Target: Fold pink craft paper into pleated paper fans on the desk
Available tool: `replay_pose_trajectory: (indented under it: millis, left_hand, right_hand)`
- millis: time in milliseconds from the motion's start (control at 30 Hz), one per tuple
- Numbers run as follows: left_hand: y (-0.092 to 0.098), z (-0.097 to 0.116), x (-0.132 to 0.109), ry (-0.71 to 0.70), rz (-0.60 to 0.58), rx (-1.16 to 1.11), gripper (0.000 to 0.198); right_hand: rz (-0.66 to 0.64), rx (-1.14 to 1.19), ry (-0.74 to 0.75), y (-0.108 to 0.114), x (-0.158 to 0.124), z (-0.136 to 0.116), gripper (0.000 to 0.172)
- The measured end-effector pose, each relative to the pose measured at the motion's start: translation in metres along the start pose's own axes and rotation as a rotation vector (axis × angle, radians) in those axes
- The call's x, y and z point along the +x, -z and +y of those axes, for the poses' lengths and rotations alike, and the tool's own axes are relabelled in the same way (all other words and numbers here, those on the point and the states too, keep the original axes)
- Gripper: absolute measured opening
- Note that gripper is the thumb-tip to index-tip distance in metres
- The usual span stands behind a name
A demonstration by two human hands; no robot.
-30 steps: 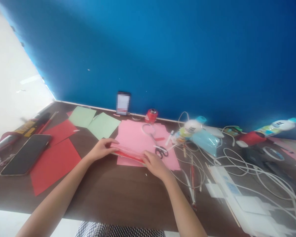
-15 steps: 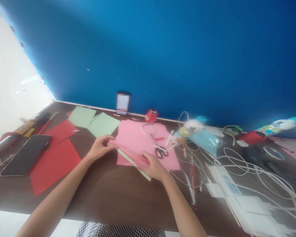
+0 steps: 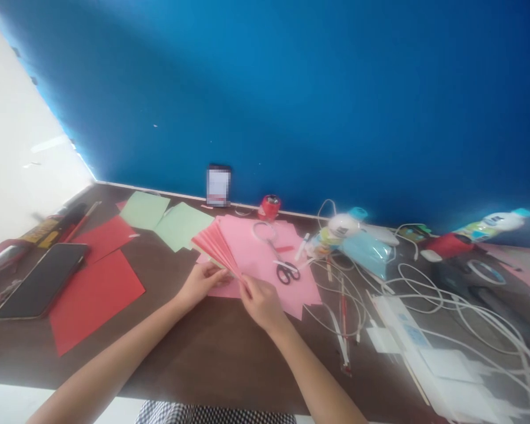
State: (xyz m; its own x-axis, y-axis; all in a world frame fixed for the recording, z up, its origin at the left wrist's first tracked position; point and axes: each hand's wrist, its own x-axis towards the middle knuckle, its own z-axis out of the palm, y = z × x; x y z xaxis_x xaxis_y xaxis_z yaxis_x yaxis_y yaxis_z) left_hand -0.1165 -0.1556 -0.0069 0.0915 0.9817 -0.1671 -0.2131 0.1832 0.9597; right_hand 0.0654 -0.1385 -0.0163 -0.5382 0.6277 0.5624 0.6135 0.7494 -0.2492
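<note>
A pleated pink paper (image 3: 218, 247) with a pale edge is spread like a fan over the pink sheets (image 3: 256, 235). My right hand (image 3: 260, 300) pinches its narrow end. Under the fan's lower left edge, the fingers of my left hand (image 3: 203, 285) are curled against the paper. Black-handled scissors (image 3: 288, 272) lie on the pink sheets, right of my right hand. Green sheets (image 3: 185, 224) and red sheets (image 3: 97, 300) rest to the left of the hands.
A dark phone (image 3: 42, 281) lies at the left. White cables (image 3: 441, 300), a power strip (image 3: 406, 335) and a glue bottle (image 3: 335, 229) occupy the right. Near the blue wall (image 3: 265, 106) stand a red round container (image 3: 270, 207) and an upright screen (image 3: 218, 186).
The pleated paper has gone from a narrow folded bundle to an open fan. My left hand moved right and down; my right hand moved slightly left to the pinched end.
</note>
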Motion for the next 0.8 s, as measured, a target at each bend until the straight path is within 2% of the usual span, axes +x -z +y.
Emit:
replay_pose_trajectory:
  millis: [200, 400, 533, 800]
  left_hand:
    - [0.002, -0.005, 0.002, -0.058, -0.063, -0.029, 0.036]
    - [0.005, -0.006, 0.003, -0.033, -0.075, -0.156, 0.035]
    - [0.003, -0.007, 0.001, -0.018, -0.063, -0.243, 0.036]
    - [-0.001, 0.001, -0.004, -0.053, -0.071, -0.106, 0.035]
  right_hand:
    - [0.021, 0.052, 0.043, -0.009, 0.0, -0.011, 0.028]
    - [0.047, 0.186, 0.0, -0.007, 0.0, -0.016, 0.029]
    - [0.001, 0.232, -0.032, -0.004, 0.0, -0.019, 0.033]
    - [-0.042, 0.356, -0.152, -0.005, 0.0, -0.022, 0.029]
